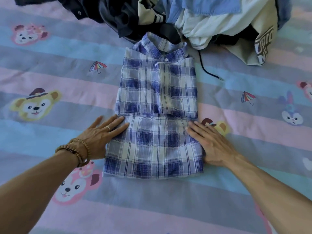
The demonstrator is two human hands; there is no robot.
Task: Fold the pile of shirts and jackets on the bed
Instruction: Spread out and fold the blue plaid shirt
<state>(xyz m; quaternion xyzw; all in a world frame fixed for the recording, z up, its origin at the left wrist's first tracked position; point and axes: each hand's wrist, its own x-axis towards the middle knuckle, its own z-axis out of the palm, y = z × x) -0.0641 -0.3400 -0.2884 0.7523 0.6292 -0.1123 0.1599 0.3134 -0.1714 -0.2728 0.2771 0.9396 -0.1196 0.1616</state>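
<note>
Head view: 1 plaid shirt (156,105), 2 flat hands, left (103,135) and right (213,144), grip released.

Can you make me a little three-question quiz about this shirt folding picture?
1. True or false: the plaid shirt has its bottom part folded up over itself.
2. Where is the left hand? A) flat at the shirt's side edge B) in the clothes pile C) lifted in the air
3. Fill in: the right hand lies flat at the shirt's other ____.

Key: 1 true; 2 A; 3 side.
</note>
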